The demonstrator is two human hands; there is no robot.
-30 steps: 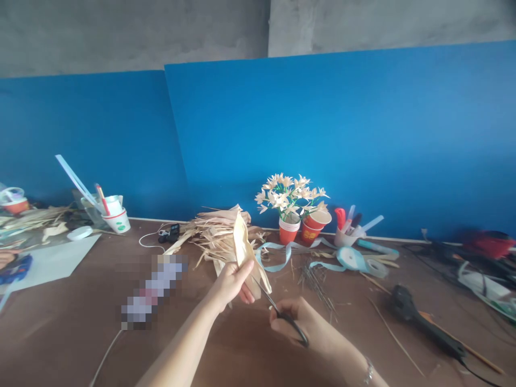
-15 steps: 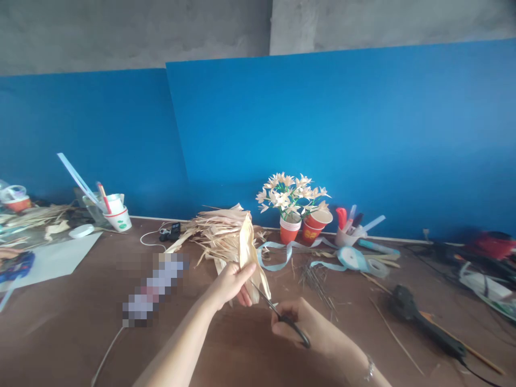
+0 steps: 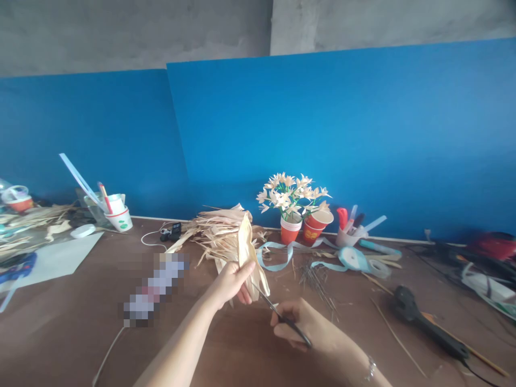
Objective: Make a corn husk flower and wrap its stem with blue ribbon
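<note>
Head view, scissors (image 3: 293, 327) at husk (image 3: 245, 242), yellow print (image 3: 311, 233) on red cup (image 3: 320, 228) illegible

Soft, even daylight of middling strength fills the view, brightest on the middle of the blue panel (image 3: 322, 123) and fading towards its lower edge, while the grey wall (image 3: 133, 32) above stays dull. Shadows on the brown counter (image 3: 226, 355) are faint and diffuse, with little glare. The pale flowers (image 3: 284, 196) look fairly crisp, the red object (image 3: 494, 244) at far right smears into edge blur and wide-angle stretch, and a coarse mosaic (image 3: 153, 293) hides one patch.
</note>
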